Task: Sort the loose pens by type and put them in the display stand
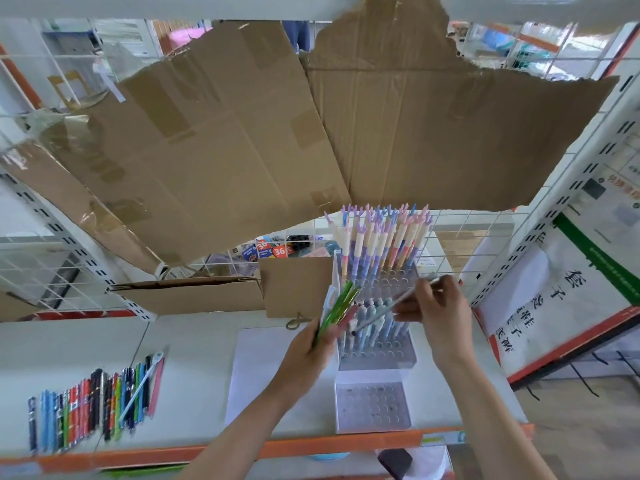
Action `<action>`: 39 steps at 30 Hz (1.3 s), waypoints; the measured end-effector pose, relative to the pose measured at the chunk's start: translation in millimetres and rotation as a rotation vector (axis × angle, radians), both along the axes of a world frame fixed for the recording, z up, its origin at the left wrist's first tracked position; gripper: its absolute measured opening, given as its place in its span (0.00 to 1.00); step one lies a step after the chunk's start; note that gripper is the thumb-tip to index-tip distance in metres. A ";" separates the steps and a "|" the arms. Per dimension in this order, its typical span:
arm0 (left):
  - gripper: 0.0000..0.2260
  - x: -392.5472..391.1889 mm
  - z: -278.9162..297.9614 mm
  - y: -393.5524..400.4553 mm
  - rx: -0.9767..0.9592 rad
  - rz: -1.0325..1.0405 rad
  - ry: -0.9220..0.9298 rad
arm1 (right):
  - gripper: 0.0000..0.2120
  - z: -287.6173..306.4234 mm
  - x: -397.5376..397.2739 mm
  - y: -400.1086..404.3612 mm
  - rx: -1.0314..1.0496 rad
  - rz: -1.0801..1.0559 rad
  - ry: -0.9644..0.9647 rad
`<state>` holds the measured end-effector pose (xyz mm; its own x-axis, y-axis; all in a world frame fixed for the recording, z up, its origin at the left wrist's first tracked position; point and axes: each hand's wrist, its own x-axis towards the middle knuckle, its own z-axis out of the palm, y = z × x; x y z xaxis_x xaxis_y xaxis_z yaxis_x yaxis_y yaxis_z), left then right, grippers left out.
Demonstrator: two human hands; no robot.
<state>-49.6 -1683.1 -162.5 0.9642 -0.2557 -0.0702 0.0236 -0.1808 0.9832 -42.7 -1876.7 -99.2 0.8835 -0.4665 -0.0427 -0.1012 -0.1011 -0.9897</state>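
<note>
On a white shop shelf [194, 344], a grey pen [393, 303] is pinched in the right hand [438, 315] and angled over the tiered display stand [375, 362], while a bunch of green and pink pens [337, 311] is gripped in the left hand [311, 351] just beside the stand's left wall. More loose pens [93, 405] are laid in a row well to the left. Standing pens in the middle tier could be knocked if the grey pen is swung low, and the bunch could slip from a loosened grip. Room is limited behind by the tall pastel pens [377, 240] and overhanging cardboard [277, 116]; open holes are offered by the front tier, near the shelf's orange edge [145, 457].
</note>
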 end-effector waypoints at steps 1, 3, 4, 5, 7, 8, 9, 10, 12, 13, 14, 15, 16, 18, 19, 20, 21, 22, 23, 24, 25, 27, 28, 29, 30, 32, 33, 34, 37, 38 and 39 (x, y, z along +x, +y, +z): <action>0.19 -1.5 1.9 -0.5 -0.058 0.011 0.021 | 0.08 -2.8 -0.5 -4.5 -0.068 -0.003 -0.010; 0.13 -2.8 6.5 -0.7 -0.146 0.029 0.079 | 0.09 -14.0 -1.5 -10.4 -0.284 0.037 0.015; 0.11 -2.8 8.2 -0.3 -0.165 0.036 0.109 | 0.08 -22.2 -1.2 -11.9 -0.372 0.063 0.052; 0.10 -2.4 8.4 0.6 -0.169 0.039 0.126 | 0.08 -30.8 -1.1 -12.8 -0.434 0.088 0.098; 0.10 -1.5 7.0 2.1 -0.165 0.033 0.132 | 0.08 -49.7 0.2 -14.6 -0.525 0.136 0.173; 0.11 -1.1 6.7 2.7 -0.158 0.032 0.131 | 0.07 -57.5 0.2 -14.0 -0.551 0.153 0.188; 0.11 -0.9 6.6 3.3 -0.153 0.032 0.129 | 0.07 -63.7 -0.6 -12.4 -0.566 0.163 0.181; 0.11 -0.7 6.4 3.7 -0.152 0.031 0.127 | 0.07 -68.8 -1.7 -10.4 -0.583 0.165 0.158; 0.11 -0.8 6.9 4.0 -0.151 0.028 0.126 | 0.07 -76.3 -2.5 -6.6 -0.607 0.151 0.098; 0.11 -1.2 7.1 4.1 -0.149 0.028 0.126 | 0.05 -77.6 -2.2 -5.1 -0.605 0.144 0.075; 0.11 -1.8 7.2 4.1 -0.148 0.027 0.127 | 0.04 -79.1 -0.9 -4.5 -0.595 0.140 0.067; 0.11 -2.3 7.5 4.1 -0.147 0.027 0.127 | 0.03 -81.1 0.6 -4.1 -0.585 0.140 0.066; 0.11 -2.6 7.8 4.0 -0.145 0.026 0.125 | 0.03 -84.3 2.2 -4.1 -0.580 0.141 0.074; 0.11 -2.5 8.8 4.1 -0.142 0.025 0.125 | 0.07 -92.2 3.8 -4.3 -0.563 0.152 0.119; 0.11 -2.5 9.3 4.3 -0.142 0.025 0.124 | 0.08 -95.5 3.7 -3.5 -0.546 0.162 0.151; 0.11 -2.4 9.7 4.6 -0.142 0.025 0.123 | 0.09 -98.7 2.7 -3.0 -0.531 0.174 0.186; 0.11 -2.3 9.8 4.9 -0.142 0.028 0.124 | 0.10 -102.0 1.5 -3.2 -0.528 0.190 0.222; 0.11 -1.9 9.5 5.4 -0.140 0.031 0.126 | 0.09 -104.4 -0.4 -3.5 -0.535 0.205 0.258; 0.11 -1.6 9.2 6.1 -0.135 0.034 0.129 | 0.08 -106.4 -2.1 -4.0 -0.533 0.216 0.283; 0.12 -1.2 8.6 6.6 -0.127 0.037 0.131 | 0.06 -108.3 -2.9 -4.4 -0.519 0.224 0.295; 0.12 -0.8 7.9 6.8 -0.122 0.040 0.135 | 0.06 -110.7 -3.1 -5.0 -0.510 0.231 0.302; 0.12 -0.2 6.9 6.4 -0.120 0.041 0.143 | 0.09 -112.9 -1.8 -4.5 -0.530 0.232 0.298; 0.12 -0.1 6.6 5.7 -0.121 0.041 0.145 | 0.10 -114.1 -0.7 -3.9 -0.562 0.230 0.289; 0.11 -0.1 6.8 5.0 -0.124 0.040 0.148 | 0.12 -114.9 1.1 -3.0 -0.599 0.228 0.279; 0.11 0.0 7.0 4.0 -0.125 0.038 0.151 | 0.12 -115.5 2.7 -1.9 -0.634 0.227 0.274; 0.12 -0.2 7.2 2.0 -0.123 0.032 0.155 | 0.11 -114.6 6.8 1.0 -0.688 0.232 0.284; 0.12 -0.3 7.4 1.3 -0.123 0.029 0.156 | 0.11 -114.1 9.1 2.5 -0.710 0.234 0.292; 0.12 -0.3 7.6 0.5 -0.124 0.028 0.157 | 0.10 -113.9 11.1 3.9 -0.732 0.238 0.297; 0.12 -0.4 8.0 -0.6 -0.129 0.035 0.162 | 0.10 -114.4 12.5 8.4 -0.772 0.234 0.270; 0.13 -0.5 8.1 -0.8 -0.130 0.033 0.163 | 0.10 -114.6 11.0 9.1 -0.778 0.223 0.255; 0.13 -0.6 8.3 -0.9 -0.130 0.030 0.162 | 0.10 -114.9 9.3 9.6 -0.779 0.210 0.241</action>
<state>-50.2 -1684.0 -154.2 0.9504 -0.2437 -0.1935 0.1871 -0.0492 0.9811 -33.3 -1867.1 -214.1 0.9631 -0.2679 0.0248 -0.2038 -0.7864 -0.5832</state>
